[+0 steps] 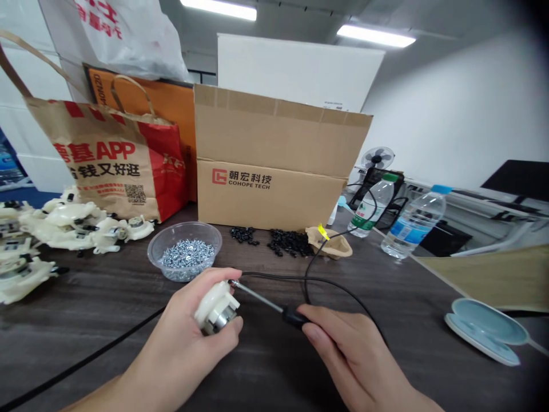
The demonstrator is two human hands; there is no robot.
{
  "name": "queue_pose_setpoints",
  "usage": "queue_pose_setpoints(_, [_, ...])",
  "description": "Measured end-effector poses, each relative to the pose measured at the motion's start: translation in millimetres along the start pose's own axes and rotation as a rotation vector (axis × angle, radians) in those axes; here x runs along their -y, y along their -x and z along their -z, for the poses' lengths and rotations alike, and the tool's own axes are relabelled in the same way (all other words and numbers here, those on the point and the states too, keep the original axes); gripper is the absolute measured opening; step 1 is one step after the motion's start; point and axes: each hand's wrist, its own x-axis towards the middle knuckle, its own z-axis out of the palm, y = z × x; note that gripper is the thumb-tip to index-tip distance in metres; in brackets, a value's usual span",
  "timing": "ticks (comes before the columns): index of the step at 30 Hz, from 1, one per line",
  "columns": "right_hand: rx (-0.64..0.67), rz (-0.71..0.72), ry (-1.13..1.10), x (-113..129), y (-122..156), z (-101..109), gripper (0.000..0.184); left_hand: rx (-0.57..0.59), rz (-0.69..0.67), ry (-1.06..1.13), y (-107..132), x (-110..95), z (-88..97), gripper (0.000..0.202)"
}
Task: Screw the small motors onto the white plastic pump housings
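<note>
My left hand (189,326) is closed around a white plastic housing (213,303) that has a silver motor-like cylinder (223,318) set in it. In my right hand (343,343) is a screwdriver (261,298), gripped by its black handle. Its metal shaft slants up to the left, and the tip meets the housing's upper right edge beside my left index finger. Something small and dark sits at the tip, too small to make out. Just beyond my left hand stands a clear plastic bowl (155,258) of small silver screws (189,252).
Several white plastic assemblies (64,223) are heaped at left. Small black parts (289,243) lie behind my hands, by a moulded cardboard piece (338,247). A black cable (343,287) crosses the table. Two bottles (414,223), an open pale-blue case (489,329), a carton (274,197) and a paper bag (111,166) stand around.
</note>
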Motion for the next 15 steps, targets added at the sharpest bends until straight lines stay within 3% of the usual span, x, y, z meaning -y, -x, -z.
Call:
queue_pose_setpoints(5, [0.044, -0.18, -0.017, 2.0, 2.6, -4.6, 0.011, 0.008, 0.01, -0.005, 1.1, -0.7, 0.2, 0.041])
queue_pose_setpoints(11, [0.039, 0.008, -0.001, -0.8, 0.3, -1.1, 0.019, -0.01, -0.017, -0.019, 4.8, 1.4, 0.6, 0.039])
queue_pose_setpoints(15, [0.081, -0.047, -0.007, 5.6, 0.4, -1.4, 0.024, -0.033, -0.049, -0.07, 3.8, 2.6, 0.1, 0.039])
